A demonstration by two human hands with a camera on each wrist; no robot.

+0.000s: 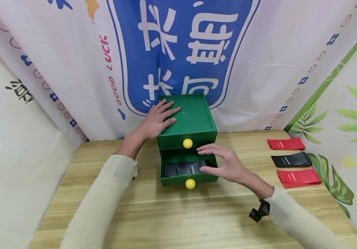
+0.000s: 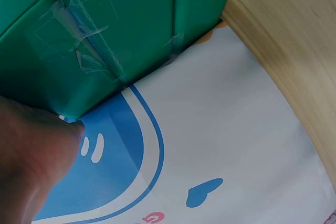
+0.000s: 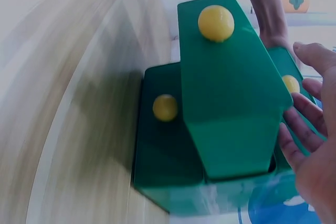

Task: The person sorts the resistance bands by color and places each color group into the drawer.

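A green drawer cabinet (image 1: 194, 116) with yellow ball knobs stands against the back cloth. My left hand (image 1: 157, 121) rests on the left part of its top, fingers spread. Below the top drawer, a lower drawer (image 1: 175, 181) is pulled out towards me. Inside it lies a flat, folded black band (image 1: 181, 169) with white print, one end curled up at the right. Over that drawer's right side hovers my right hand (image 1: 229, 166), thumb and fingers apart, the thumb right by the band's curled end. In the right wrist view, the fingers (image 3: 310, 114) sit beside the drawer wall.
On the table's right side lie a red band (image 1: 285, 144), a black band (image 1: 292, 159) and another red band (image 1: 300, 177) in a column. A printed cloth (image 1: 253, 86) hangs right behind the cabinet. Another drawer with a yellow knob (image 3: 165, 108) sits below the pulled-out one.
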